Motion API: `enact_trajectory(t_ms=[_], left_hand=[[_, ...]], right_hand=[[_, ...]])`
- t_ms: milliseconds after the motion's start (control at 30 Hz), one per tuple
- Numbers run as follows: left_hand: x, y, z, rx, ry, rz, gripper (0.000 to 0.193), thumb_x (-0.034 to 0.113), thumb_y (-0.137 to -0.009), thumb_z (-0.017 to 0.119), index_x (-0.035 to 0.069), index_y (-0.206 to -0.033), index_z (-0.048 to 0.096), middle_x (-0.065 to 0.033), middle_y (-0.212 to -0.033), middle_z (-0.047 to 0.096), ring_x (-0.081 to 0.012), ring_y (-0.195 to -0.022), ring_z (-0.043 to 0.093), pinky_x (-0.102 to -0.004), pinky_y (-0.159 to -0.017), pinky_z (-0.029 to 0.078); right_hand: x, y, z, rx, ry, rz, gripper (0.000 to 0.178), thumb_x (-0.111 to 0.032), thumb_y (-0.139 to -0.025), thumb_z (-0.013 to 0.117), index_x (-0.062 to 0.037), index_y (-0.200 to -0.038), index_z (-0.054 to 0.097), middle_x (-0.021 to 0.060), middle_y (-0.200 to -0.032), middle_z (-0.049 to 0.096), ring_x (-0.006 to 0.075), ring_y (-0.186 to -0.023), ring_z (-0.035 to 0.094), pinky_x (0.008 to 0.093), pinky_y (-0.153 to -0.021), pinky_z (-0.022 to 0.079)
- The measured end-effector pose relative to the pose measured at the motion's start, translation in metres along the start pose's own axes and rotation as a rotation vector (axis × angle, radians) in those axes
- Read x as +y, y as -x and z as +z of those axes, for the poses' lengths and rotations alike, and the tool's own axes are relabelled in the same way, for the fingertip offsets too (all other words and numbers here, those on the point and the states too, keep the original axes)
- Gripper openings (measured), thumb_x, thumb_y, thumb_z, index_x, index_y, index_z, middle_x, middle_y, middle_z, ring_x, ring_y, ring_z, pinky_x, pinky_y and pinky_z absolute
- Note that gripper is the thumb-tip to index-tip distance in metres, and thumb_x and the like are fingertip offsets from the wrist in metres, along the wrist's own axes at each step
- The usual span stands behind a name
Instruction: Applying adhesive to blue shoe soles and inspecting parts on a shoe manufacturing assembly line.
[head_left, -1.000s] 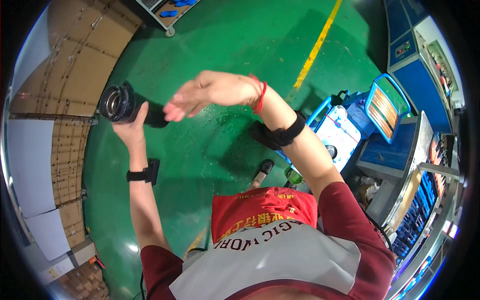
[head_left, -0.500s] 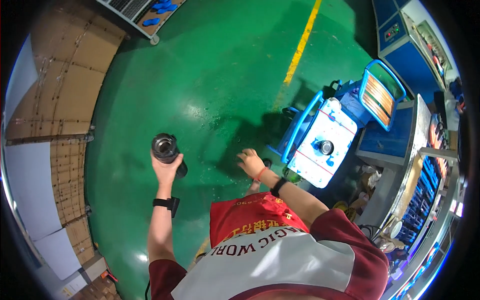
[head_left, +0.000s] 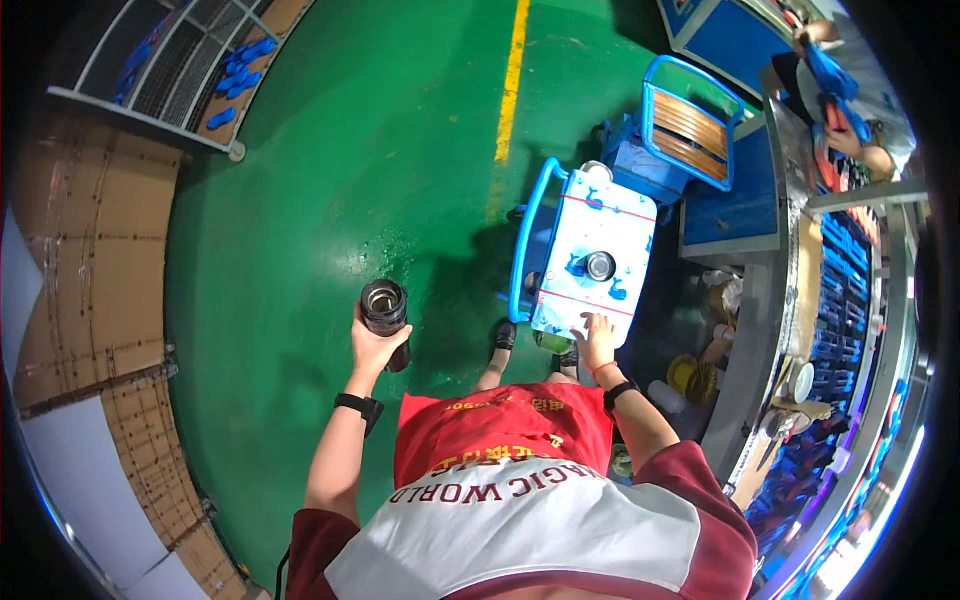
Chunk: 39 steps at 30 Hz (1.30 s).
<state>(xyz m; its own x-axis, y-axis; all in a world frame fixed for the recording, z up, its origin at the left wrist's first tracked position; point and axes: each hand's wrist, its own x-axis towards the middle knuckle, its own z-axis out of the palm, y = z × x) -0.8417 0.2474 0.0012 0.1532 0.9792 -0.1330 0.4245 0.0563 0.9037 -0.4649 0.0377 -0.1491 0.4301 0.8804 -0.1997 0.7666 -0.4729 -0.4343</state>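
My left hand (head_left: 372, 350) is wrapped round a dark vacuum flask (head_left: 386, 318). The flask's mouth is uncovered and shows a shiny metal inside. Over the near edge of a blue-framed chair, my right hand (head_left: 597, 343) has its fingers apart and nothing in them; whether it touches the seat I cannot tell. A white seat cover (head_left: 612, 222) with blue whale shapes and red bands lies on that chair. On the cover sits a small round black-and-silver cap (head_left: 600, 266), just beyond my right fingers.
Another blue chair (head_left: 688, 135) with wooden slats stands behind. Along the right runs a workbench (head_left: 797, 320) with blue pieces, where another person's hands (head_left: 845, 135) hold blue parts. Cardboard boxes (head_left: 105, 250) line the left. A wheeled rack (head_left: 200, 130) stands far left. Wet spots mark the green floor (head_left: 290, 240).
My right hand has moved right, from above the floor to the chair seat. The view has shifted to the right, bringing the co-worker's hands into sight. The flask stays in my left hand.
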Motion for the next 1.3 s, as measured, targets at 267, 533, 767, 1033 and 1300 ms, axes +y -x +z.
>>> enact_trajectory(t_ms=[267,533,767,1033,1300], left_hand=[[0.016,-0.001,0.012,-0.053,-0.077,-0.043,0.081,0.009,-0.057,0.088,0.0,-0.125,0.047,-0.0104,-0.111,0.063,-0.0201,-0.1,0.063,-0.0352,-0.092,0.05],[0.019,0.005,0.011,-0.09,-0.131,-0.015,0.07,0.011,-0.059,0.088,0.001,-0.115,0.048,-0.0118,-0.105,0.064,-0.0206,-0.095,0.065,-0.0352,-0.086,0.052],[0.034,0.021,0.036,-0.241,-0.202,0.098,0.076,0.009,-0.06,0.085,0.005,-0.126,0.048,-0.0131,-0.114,0.064,-0.025,-0.105,0.064,-0.0364,-0.092,0.051],[0.069,0.034,0.071,-0.444,-0.407,0.353,0.073,0.01,-0.055,0.083,0.007,-0.121,0.052,-0.013,-0.114,0.061,-0.0345,-0.109,0.059,-0.043,-0.095,0.048],[0.096,0.038,0.076,-0.763,-0.347,0.384,0.082,0.014,-0.053,0.084,0.007,-0.127,0.05,-0.0144,-0.121,0.059,-0.0333,-0.114,0.056,-0.0426,-0.099,0.046]], right_hand=[[0.016,-0.075,-0.005,0.339,0.06,0.345,0.085,-0.027,-0.065,0.086,-0.0114,-0.135,0.041,0.0087,-0.129,0.049,0.0297,-0.125,0.043,0.0456,-0.103,0.033],[0.019,-0.117,0.004,0.314,-0.049,0.164,0.1,-0.012,-0.062,0.085,-0.0096,-0.144,0.028,0.0136,-0.137,0.041,0.0348,-0.132,0.034,0.0504,-0.107,0.029],[-0.082,-0.081,-0.066,0.13,-0.502,-0.421,0.088,-0.007,-0.061,0.075,-0.0001,-0.138,0.034,0.0241,-0.128,0.045,0.0401,-0.121,0.045,0.0443,-0.105,0.037],[-0.18,-0.019,-0.16,-0.135,-0.493,-0.718,0.09,-0.009,-0.062,0.08,-0.0038,-0.14,0.036,0.0207,-0.126,0.049,0.0389,-0.115,0.047,0.0452,-0.101,0.041],[-0.181,0.005,-0.189,-0.026,-0.154,-1.254,0.061,-0.012,-0.073,0.071,-0.007,-0.129,0.048,0.0099,-0.127,0.052,0.035,-0.116,0.051,0.0415,-0.097,0.046]])
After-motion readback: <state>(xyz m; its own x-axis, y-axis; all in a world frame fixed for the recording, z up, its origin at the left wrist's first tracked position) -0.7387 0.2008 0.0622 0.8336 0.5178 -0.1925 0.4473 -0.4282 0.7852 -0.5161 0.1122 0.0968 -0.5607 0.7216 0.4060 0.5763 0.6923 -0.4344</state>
